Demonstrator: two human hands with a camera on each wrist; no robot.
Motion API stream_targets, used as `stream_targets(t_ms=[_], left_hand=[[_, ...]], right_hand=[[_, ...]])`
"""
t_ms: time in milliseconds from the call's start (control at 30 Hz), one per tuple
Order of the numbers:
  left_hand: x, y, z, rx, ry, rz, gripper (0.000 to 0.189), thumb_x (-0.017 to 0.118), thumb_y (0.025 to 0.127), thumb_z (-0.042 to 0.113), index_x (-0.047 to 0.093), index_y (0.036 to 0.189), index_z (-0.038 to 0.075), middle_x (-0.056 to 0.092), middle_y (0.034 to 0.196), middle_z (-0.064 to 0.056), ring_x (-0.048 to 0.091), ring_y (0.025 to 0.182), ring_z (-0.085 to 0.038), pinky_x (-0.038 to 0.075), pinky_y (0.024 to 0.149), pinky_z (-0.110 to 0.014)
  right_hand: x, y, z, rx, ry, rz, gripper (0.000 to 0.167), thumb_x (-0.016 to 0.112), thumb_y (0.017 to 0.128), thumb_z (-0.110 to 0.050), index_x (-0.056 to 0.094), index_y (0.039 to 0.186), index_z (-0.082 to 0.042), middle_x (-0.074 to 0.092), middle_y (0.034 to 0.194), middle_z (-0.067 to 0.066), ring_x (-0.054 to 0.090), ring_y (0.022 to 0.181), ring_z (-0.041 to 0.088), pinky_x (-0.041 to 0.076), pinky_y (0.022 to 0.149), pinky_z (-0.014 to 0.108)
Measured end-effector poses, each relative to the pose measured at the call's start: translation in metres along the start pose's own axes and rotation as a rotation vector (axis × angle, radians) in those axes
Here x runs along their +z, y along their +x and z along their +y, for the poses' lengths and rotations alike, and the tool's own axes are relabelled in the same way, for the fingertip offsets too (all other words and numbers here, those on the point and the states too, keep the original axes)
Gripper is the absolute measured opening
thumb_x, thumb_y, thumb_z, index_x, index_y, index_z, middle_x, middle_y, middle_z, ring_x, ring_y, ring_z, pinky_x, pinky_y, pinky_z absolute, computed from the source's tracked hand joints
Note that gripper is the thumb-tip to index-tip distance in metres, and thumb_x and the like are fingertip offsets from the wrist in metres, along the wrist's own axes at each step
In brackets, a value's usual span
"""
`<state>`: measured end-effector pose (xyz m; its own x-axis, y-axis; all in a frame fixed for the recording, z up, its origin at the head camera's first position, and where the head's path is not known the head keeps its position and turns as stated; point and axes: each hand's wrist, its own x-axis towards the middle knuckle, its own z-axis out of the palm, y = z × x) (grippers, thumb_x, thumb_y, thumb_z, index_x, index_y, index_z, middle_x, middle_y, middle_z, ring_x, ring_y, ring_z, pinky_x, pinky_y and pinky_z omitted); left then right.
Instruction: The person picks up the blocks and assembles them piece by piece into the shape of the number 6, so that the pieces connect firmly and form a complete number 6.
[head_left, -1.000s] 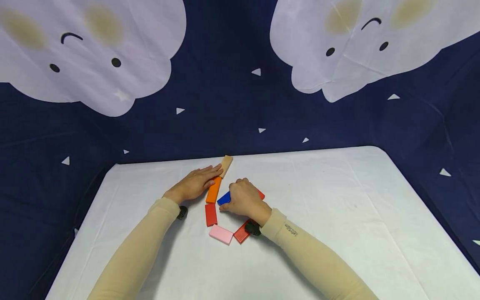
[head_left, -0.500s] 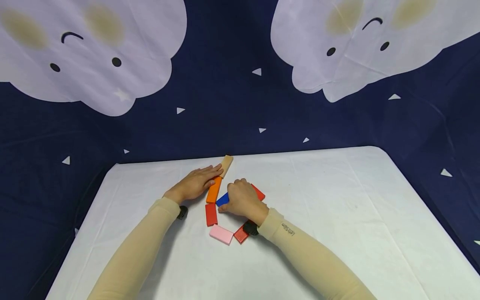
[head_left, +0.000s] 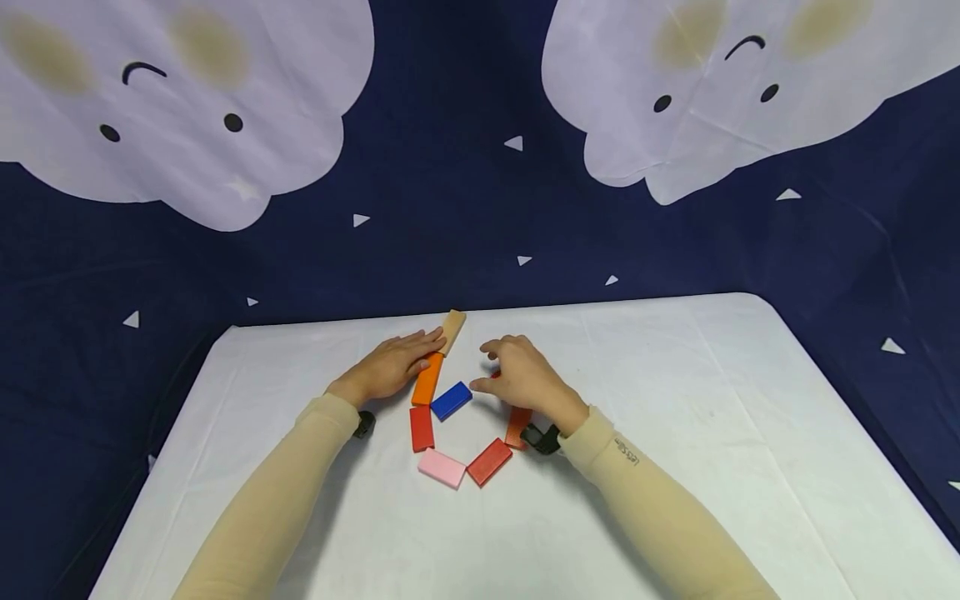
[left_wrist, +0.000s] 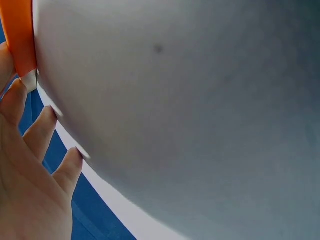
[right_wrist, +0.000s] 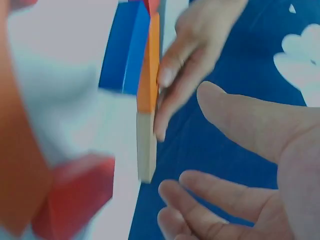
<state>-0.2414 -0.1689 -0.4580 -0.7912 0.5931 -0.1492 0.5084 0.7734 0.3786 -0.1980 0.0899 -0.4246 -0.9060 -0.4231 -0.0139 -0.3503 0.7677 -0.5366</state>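
My left hand (head_left: 384, 368) lies with straight fingers on the left side of the orange block (head_left: 426, 383) and the plain wooden block (head_left: 453, 327). My right hand (head_left: 529, 377) is raised and holds nothing; its thumb and fingers stand apart in the right wrist view. Just left of its thumb lies the blue block (head_left: 452, 402), one end by the orange block's lower end. Beneath the right hand a red block (right_wrist: 80, 192) is mostly hidden in the head view. An orange-red block (head_left: 517, 427) shows partly under the right wrist.
A red block (head_left: 422, 428), a pink block (head_left: 442, 468) and another red block (head_left: 490, 462) continue the curved row toward the front. All lie on a white-covered table (head_left: 675, 467). Behind it hangs a dark blue cloth (head_left: 450, 167) with white clouds.
My right hand has let go of the blue block and moved right and slightly away from me. The blue block had shifted slightly left toward the orange block. My left hand has stayed put.
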Motion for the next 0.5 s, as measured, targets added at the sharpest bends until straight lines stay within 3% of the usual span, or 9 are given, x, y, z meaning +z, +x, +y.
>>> stream_targets(t_ms=[300,500], left_hand=[[0.000,0.000,0.001,-0.014,0.000,-0.011,0.052,0.043,0.109,0.026,0.031,0.159,0.016,0.024,0.166,-0.002,0.020,0.152,-0.029,0.012,0.122,-0.057],[0.000,0.000,0.001,-0.018,0.000,-0.015,0.052,0.043,0.109,0.026,0.031,0.159,0.017,0.023,0.166,-0.001,0.020,0.153,-0.029,0.012,0.122,-0.056]], right_hand=[[-0.015,-0.008,0.036,-0.047,0.033,-0.055,0.052,0.077,0.090,-0.025,0.063,0.133,0.000,0.067,0.124,0.014,0.054,0.123,0.034,0.042,0.108,0.048],[-0.015,-0.011,0.050,-0.066,0.032,-0.094,0.049,0.077,0.090,-0.021,0.064,0.133,-0.001,0.069,0.117,0.012,0.061,0.109,0.027,0.049,0.099,0.043]])
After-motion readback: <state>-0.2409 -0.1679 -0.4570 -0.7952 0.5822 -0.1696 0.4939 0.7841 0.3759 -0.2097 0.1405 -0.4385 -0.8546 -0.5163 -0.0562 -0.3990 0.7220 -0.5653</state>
